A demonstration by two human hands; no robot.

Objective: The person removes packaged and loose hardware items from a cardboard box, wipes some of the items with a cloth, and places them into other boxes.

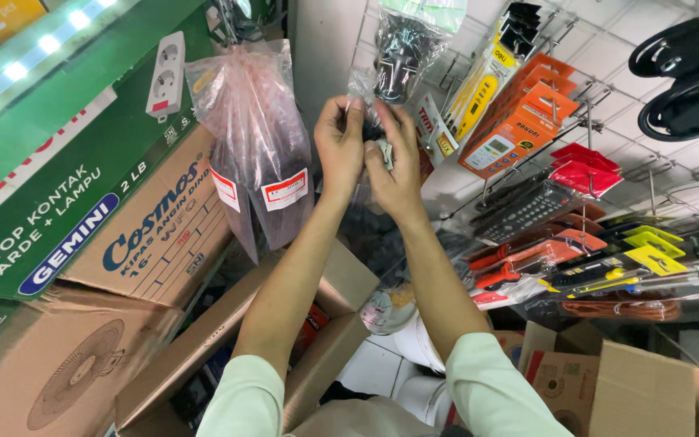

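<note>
Clear plastic bags (404,44) of dark hardware hung high on the white wire display grid (608,48), and that was where we had both hands raised. From the head camera, our left hand (340,144) pinched the lower edge of a small clear packet (361,85) just under the hanging bag, fingers closed narrowly on the film. Our right hand (394,162) pressed beside it, thumb and fingers closed around a small pale piece (385,153) against the same packet; what that piece was we could not tell. The two hands touched each other.

We judged the risk plain enough: thin film pulled between two hands could tear, or the bag could slip off its hook and drop into the open cartons below. A tug sideways might also knock the neighbouring orange carded packs (519,121).

Around us stood no proper worktop. Brown cardboard boxes (155,235) were stacked to the left, a pink-tinted bag (256,137) with dark contents hung beside them, a white socket strip (165,73) sat on a green box (58,170), and carded tools (600,259) filled the rack to the right.
</note>
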